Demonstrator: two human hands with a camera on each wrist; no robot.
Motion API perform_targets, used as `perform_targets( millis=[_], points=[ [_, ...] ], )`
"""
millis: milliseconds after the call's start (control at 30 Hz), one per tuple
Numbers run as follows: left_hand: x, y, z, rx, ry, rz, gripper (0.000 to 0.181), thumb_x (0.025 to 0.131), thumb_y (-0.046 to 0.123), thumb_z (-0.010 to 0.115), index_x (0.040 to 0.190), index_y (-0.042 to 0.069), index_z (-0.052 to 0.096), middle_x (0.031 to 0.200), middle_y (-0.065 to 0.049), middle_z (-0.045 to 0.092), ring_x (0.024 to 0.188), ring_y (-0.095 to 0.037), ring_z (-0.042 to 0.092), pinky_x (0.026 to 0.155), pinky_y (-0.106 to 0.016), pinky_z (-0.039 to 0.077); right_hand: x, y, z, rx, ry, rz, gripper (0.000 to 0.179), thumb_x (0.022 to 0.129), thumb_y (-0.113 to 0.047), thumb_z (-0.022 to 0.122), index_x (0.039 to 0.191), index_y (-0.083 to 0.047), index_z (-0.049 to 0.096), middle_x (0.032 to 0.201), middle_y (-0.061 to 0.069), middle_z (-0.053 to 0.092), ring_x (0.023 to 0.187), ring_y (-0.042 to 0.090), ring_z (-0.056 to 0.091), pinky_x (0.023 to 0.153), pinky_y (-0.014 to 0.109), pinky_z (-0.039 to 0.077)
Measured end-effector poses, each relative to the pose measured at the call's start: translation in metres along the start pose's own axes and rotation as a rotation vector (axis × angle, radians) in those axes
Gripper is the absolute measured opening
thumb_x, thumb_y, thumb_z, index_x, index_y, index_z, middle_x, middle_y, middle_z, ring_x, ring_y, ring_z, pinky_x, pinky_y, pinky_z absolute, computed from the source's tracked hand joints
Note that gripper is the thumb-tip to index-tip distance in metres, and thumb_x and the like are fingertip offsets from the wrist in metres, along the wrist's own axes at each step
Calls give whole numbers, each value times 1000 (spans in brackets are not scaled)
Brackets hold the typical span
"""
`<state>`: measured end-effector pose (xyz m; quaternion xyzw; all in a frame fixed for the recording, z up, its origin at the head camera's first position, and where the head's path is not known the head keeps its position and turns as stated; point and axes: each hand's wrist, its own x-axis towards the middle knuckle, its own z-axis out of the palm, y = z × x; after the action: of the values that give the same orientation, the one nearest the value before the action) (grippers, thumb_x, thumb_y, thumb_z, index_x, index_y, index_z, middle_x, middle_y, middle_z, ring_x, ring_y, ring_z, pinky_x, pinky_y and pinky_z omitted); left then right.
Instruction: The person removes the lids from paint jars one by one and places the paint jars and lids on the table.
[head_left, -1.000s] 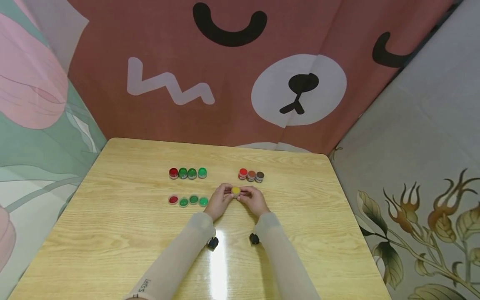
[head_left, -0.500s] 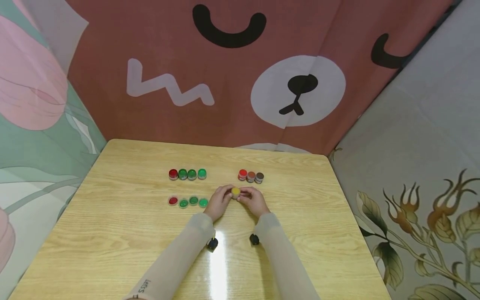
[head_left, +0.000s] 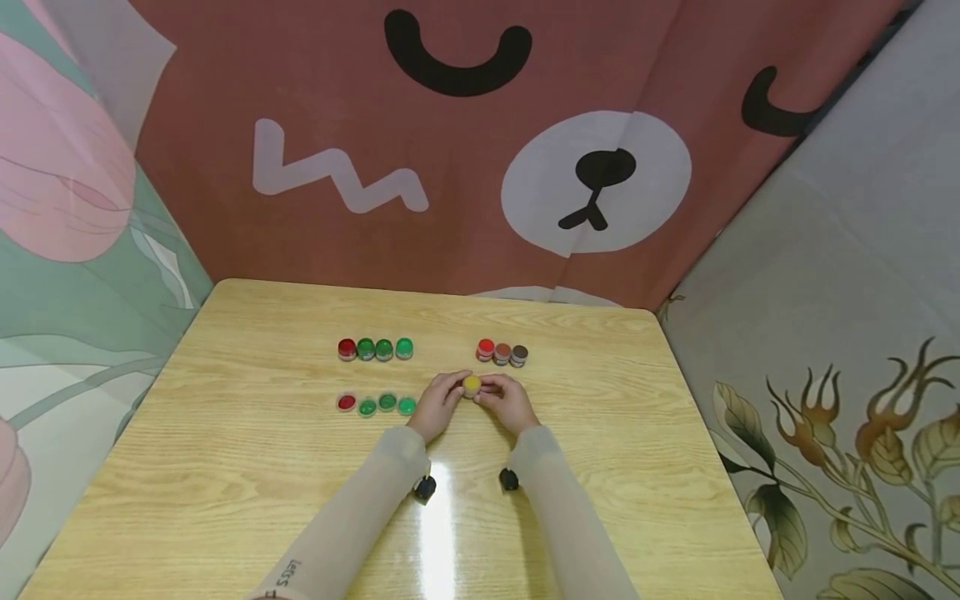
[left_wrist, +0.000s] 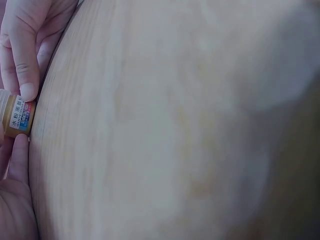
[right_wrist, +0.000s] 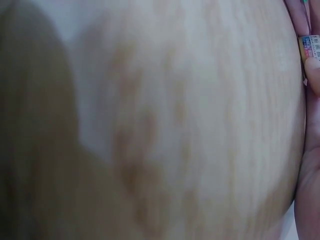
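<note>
A small jar of yellow gouache paint (head_left: 471, 385) is held between both hands, just above or on the table in the head view. My left hand (head_left: 437, 406) pinches it from the left; my right hand (head_left: 511, 402) pinches it from the right. The left wrist view shows the jar's printed label (left_wrist: 21, 115), with the left fingers below it and a right fingertip touching it from above. In the right wrist view only a bit of the jar (right_wrist: 311, 49) shows at the edge. Whether its lid is loose cannot be seen.
Left of the hands stands a row of red and green paint jars (head_left: 365, 348). Nearer lie several matching lids (head_left: 367, 407). Right of centre, behind the hands, are a red jar (head_left: 486, 349), a brown jar (head_left: 502, 354) and a dark jar (head_left: 519, 356) on the wooden table (head_left: 630, 467).
Both hands stay almost where they were, still holding the yellow jar. The view shifts very slightly; the other jars and lids have not moved.
</note>
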<state>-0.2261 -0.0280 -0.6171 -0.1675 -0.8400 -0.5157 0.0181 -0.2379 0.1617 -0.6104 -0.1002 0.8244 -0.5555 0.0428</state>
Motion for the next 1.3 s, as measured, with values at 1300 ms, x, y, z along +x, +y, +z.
perform_targets(
  millis=[1300],
  points=[
    [1, -1, 6, -145, 12, -52, 28, 103, 2, 56, 130, -4, 54, 131, -24, 55, 123, -37, 58, 104, -42, 51, 0, -1, 4, -10, 22, 51, 29, 89, -1, 76, 118, 0, 72, 112, 13, 65, 103, 26, 67, 90, 29, 57]
  ],
)
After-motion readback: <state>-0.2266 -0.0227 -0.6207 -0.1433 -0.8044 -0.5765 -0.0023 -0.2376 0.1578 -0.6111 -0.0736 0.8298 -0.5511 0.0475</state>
